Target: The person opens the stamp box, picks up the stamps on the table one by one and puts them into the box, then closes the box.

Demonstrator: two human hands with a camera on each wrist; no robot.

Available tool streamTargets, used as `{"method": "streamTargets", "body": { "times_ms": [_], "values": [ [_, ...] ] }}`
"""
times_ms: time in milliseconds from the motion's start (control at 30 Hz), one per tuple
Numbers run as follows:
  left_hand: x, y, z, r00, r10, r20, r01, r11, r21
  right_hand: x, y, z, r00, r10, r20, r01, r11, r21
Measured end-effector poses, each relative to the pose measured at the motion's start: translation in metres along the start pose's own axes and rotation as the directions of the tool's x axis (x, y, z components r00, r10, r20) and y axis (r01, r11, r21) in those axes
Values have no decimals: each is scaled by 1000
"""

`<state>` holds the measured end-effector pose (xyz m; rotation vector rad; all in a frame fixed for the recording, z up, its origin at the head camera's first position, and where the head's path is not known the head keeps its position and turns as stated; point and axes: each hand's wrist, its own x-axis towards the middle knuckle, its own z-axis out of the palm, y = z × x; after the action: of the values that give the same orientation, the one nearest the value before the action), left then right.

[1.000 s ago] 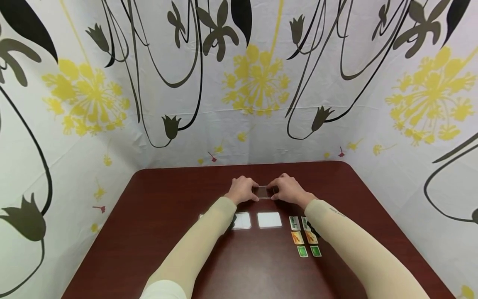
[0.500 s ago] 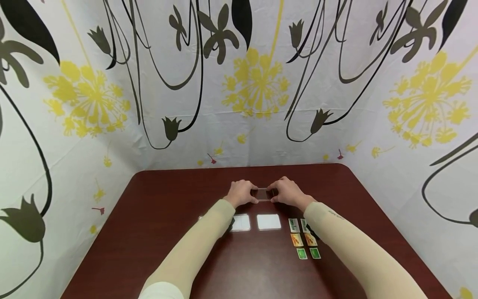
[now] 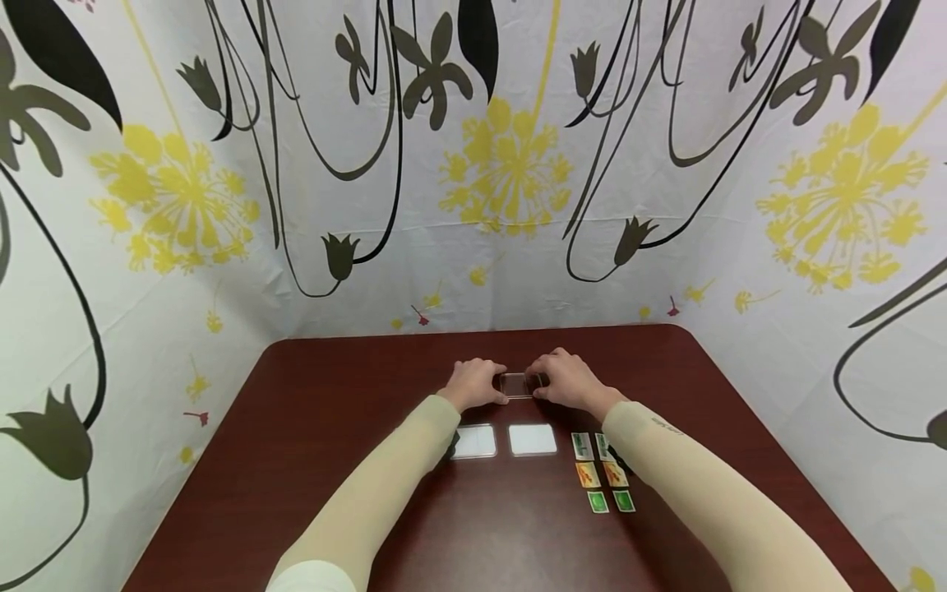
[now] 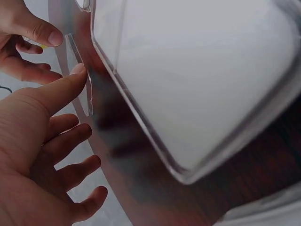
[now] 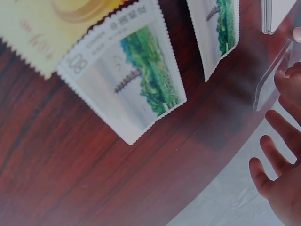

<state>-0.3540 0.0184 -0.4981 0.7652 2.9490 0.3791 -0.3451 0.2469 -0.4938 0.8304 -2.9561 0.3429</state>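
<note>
Near the far part of the table, a thin clear rectangular plastic case [image 3: 517,386] lies between my two hands. My left hand [image 3: 473,385] holds its left end, the thumb [image 4: 77,70] touching its edge in the left wrist view while the lower fingers hang apart. At the other end my right hand [image 3: 568,378] grips with thumb and fingers. In the right wrist view that hand is partly cut off by the frame. Closer to me lie two clear-framed cases with white inside, a left one [image 3: 475,441] and a right one [image 3: 533,440].
Right of the white cases, stamps lie in two columns: landscape stamps [image 5: 136,70], yellow-orange stamps [image 3: 588,474] and small green stamps [image 3: 598,501]. My right sleeve covers part of them. The dark red table [image 3: 355,386] has rounded far corners, with a flower-patterned cloth [image 3: 414,197] behind.
My left hand and sleeve have shifted slightly to the left. A pale edge seen left of the left sleeve earlier is now hidden. The right hand has barely moved.
</note>
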Motion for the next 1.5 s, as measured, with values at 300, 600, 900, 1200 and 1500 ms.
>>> {"method": "streamTargets", "body": {
  "times_ms": [300,600,900,1200,1500],
  "values": [
    [-4,-2,-7,999,33,-9,-32,999,20,0,-7,-6,997,-65,-52,61,996,-69],
    [-26,-2,-16,998,57,15,-57,998,-33,-2,-20,-12,989,-126,-76,119,988,-95],
    [-55,-9,-19,996,90,21,-87,988,-129,-10,-39,-11,975,-203,-88,202,979,-21],
    [-81,-23,-25,996,90,10,-87,984,-154,-14,-65,-9,942,-328,-67,325,945,-42],
    [-109,-36,-16,993,110,-31,-114,978,-177,-20,-80,-1,939,-344,-13,344,938,-39]
  ]
}}
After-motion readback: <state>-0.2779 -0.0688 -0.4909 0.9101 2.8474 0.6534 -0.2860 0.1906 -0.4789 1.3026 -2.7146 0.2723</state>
